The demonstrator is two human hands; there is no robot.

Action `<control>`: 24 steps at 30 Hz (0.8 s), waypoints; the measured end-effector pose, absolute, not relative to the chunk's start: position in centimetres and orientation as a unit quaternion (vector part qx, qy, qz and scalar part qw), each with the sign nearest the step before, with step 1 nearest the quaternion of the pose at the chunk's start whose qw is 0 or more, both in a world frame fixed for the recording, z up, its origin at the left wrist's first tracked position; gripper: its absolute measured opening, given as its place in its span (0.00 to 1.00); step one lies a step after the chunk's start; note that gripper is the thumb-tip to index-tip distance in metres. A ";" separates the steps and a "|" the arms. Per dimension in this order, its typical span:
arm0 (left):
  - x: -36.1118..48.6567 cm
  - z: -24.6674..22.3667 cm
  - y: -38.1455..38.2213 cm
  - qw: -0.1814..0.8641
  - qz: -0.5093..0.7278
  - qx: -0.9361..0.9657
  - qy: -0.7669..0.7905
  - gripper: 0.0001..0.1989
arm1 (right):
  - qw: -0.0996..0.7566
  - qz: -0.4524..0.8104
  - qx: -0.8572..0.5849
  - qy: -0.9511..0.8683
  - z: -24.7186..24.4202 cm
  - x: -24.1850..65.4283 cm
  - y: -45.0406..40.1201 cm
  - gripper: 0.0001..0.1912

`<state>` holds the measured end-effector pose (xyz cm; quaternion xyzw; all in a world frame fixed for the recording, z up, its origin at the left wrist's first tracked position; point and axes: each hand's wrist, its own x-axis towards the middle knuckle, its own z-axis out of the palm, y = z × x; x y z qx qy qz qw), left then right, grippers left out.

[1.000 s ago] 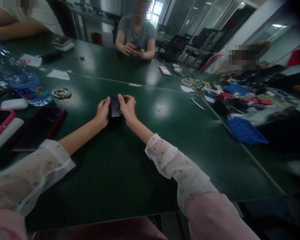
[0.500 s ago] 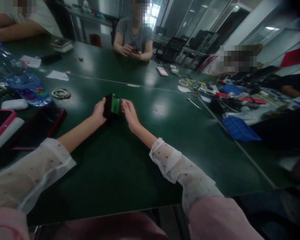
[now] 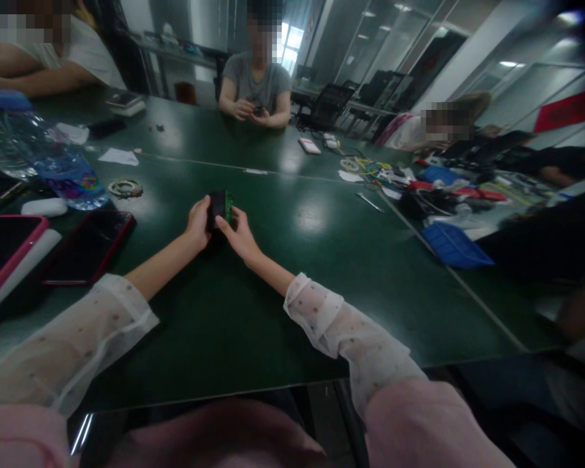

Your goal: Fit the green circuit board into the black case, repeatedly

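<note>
A small black device with a green circuit board [image 3: 218, 207] on its right side is held upright just above or on the table; I cannot tell which. My left hand [image 3: 199, 222] is closed around its left side, with the fingers mostly hidden behind it. On the other side, my right hand [image 3: 242, 238] grips the green edge, its thumb across the front and its fingers partly hidden behind.
The green table [image 3: 292, 312] carries a dark phone [image 3: 91, 247], a pink-cased phone [image 3: 10, 250], a water bottle [image 3: 68, 179] and a cable coil [image 3: 125, 188] on the left. A blue tray [image 3: 455, 247] and tangled parts lie right. Across sits a person [image 3: 256, 84].
My right hand, apart from the device with fingers loose, has moved left and now grips it. The device has turned, so less of its green side shows. My head view has shifted slightly.
</note>
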<state>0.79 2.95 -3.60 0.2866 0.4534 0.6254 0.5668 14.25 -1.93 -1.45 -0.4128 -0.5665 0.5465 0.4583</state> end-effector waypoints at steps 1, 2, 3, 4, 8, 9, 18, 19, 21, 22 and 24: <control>1.1 -3.5 2.7 0.531 0.655 0.267 0.467 0.15 | 0.456 0.555 -0.422 -0.552 -1.5 14.4 -1.8 0.42; 1.4 -3.3 2.5 0.517 0.671 0.264 0.462 0.14 | 0.456 0.565 -0.430 -0.537 -1.6 14.5 -1.6 0.42; 1.8 -3.2 2.2 0.509 0.681 0.276 0.449 0.14 | 0.459 0.575 -0.434 -0.519 -1.6 14.6 -1.4 0.42; 2.1 -3.0 1.8 0.499 0.687 0.299 0.437 0.13 | 0.467 0.586 -0.433 -0.501 -1.7 14.7 -1.1 0.42; 3.0 -2.8 0.7 0.460 0.659 0.418 0.423 0.17 | 0.497 0.656 -0.389 -0.414 -1.7 15.0 0.2 0.34; 3.1 -2.7 0.5 0.454 0.649 0.442 0.421 0.17 | 0.497 0.674 -0.381 -0.393 -1.6 15.2 0.4 0.29; 2.9 -3.0 0.6 0.442 0.678 0.425 0.406 0.17 | 0.445 0.779 -0.318 -0.306 -0.9 17.5 1.8 0.06; 2.8 -3.1 0.7 0.446 0.685 0.408 0.407 0.18 | 0.436 0.790 -0.313 -0.295 -0.9 17.7 1.9 0.06; 2.8 -3.3 1.0 0.464 0.691 0.376 0.408 0.22 | 0.413 0.812 -0.304 -0.279 -1.0 18.1 2.1 0.07; 2.8 -3.3 1.1 0.476 0.690 0.363 0.407 0.23 | 0.398 0.821 -0.302 -0.276 -1.0 18.3 2.1 0.08; 2.8 -3.2 1.2 0.496 0.684 0.353 0.402 0.25 | 0.376 0.834 -0.296 -0.274 -0.9 18.5 2.0 0.08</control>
